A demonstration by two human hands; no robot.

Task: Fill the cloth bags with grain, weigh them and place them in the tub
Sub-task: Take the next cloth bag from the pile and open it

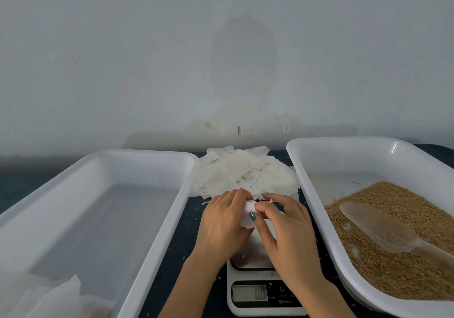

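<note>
Head view: left hand [222, 222] and right hand [286, 236] both pinch a cloth bag [247, 217], fingers curled on it, over the scale [255, 295]. Grain tub [344, 160] lies along the table [175, 246]'s right edge.

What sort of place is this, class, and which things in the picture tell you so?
Probably a small hand-packing bench against a plain wall: a digital scale, a tub of grain with a scoop, and a heap of empty cloth bags.
</note>
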